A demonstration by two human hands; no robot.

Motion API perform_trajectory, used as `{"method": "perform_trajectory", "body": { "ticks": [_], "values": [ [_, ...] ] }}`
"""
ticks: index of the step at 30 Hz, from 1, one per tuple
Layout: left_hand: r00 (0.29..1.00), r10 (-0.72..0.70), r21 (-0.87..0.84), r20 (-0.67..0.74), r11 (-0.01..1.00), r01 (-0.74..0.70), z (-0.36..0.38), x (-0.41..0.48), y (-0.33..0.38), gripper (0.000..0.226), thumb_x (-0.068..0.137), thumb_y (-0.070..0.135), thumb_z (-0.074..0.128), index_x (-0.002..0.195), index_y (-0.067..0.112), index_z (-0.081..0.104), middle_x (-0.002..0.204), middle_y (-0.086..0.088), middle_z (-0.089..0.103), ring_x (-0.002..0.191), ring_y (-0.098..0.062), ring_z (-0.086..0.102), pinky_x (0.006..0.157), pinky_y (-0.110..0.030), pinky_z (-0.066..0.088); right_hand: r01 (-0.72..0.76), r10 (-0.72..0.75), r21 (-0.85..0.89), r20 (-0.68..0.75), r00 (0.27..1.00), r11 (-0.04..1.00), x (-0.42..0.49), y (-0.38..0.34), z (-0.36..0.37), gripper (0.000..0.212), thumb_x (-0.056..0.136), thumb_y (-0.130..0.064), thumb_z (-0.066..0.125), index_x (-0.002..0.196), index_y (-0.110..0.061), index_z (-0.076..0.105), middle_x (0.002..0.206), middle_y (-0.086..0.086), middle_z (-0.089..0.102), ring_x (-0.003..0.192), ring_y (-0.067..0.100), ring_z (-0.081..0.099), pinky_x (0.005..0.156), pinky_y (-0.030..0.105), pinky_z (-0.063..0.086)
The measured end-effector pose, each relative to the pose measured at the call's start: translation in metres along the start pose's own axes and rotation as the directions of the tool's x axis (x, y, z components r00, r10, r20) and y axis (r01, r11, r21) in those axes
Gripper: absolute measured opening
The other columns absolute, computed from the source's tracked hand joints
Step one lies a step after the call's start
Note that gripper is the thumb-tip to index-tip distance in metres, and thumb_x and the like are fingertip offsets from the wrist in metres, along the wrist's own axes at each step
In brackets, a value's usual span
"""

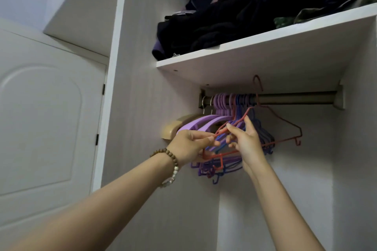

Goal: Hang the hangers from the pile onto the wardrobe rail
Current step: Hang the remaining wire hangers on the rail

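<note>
A metal rail (295, 98) runs under the wardrobe shelf. Several purple, blue and red hangers (230, 104) crowd its left end, with a beige wooden hanger (177, 126) furthest left. A red wire hanger (285, 124) is tilted, its hook raised above the rail's front near the shelf underside. My left hand (189, 144) pinches the left shoulder of this red hanger. My right hand (246, 140) grips its upper wire just to the right. The pile is out of sight.
A white shelf (265, 47) above the rail carries dark folded clothes (224, 24). The rail's right half is bare. A wardrobe side panel (114, 87) stands at left, and beyond it a white door (44, 124).
</note>
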State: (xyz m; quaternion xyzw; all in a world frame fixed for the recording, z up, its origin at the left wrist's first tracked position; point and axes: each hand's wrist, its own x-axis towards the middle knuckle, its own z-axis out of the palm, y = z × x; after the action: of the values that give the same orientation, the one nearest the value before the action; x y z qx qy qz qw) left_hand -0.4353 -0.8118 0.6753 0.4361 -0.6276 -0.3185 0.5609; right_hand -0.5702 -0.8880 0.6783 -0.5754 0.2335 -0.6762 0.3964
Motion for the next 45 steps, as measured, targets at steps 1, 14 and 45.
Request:
{"method": "perform_trajectory", "body": {
  "ticks": [1, 14, 45],
  "values": [
    [1.0, -0.001, 0.006, -0.003, 1.0, 0.001, 0.004, 0.007, 0.0, 0.019, 0.09, 0.015, 0.058, 0.104, 0.009, 0.068, 0.087, -0.001, 0.071, 0.063, -0.01, 0.065, 0.064, -0.021, 0.058, -0.003, 0.003, 0.006, -0.009, 1.0, 1.0, 0.006, 0.001, -0.004, 0.065, 0.091, -0.001, 0.053, 0.148, -0.013, 0.023, 0.065, 0.005, 0.055, 0.034, 0.001, 0.046, 0.036, 0.014, 0.035],
    [0.996, -0.08, 0.134, 0.042, 0.988, 0.074, 0.02, 0.019, -0.017, 0.022, 0.088, 0.012, 0.061, 0.108, 0.008, 0.067, 0.109, -0.015, 0.069, 0.088, -0.018, 0.063, 0.077, -0.025, 0.055, -0.121, 0.121, -0.079, -0.014, 0.993, 0.989, 0.016, 0.032, -0.026, 0.066, 0.092, -0.005, 0.054, 0.148, -0.014, 0.02, 0.067, 0.0, 0.052, 0.043, 0.006, 0.039, 0.038, 0.015, 0.034],
    [0.782, 0.144, 0.721, -0.607, 0.515, 0.465, -0.337, -0.382, -0.026, 0.072, 0.088, 0.057, 0.041, 0.148, 0.024, 0.017, 0.154, 0.004, 0.024, 0.142, -0.015, 0.023, 0.116, -0.037, 0.023, 0.484, -0.176, -0.453, 0.568, 0.804, 0.748, -0.304, 0.03, 0.326, 0.06, 0.095, -0.045, 0.041, 0.148, -0.026, 0.02, 0.158, -0.006, 0.008, 0.143, 0.008, 0.003, 0.12, 0.04, 0.005]
  ]
}}
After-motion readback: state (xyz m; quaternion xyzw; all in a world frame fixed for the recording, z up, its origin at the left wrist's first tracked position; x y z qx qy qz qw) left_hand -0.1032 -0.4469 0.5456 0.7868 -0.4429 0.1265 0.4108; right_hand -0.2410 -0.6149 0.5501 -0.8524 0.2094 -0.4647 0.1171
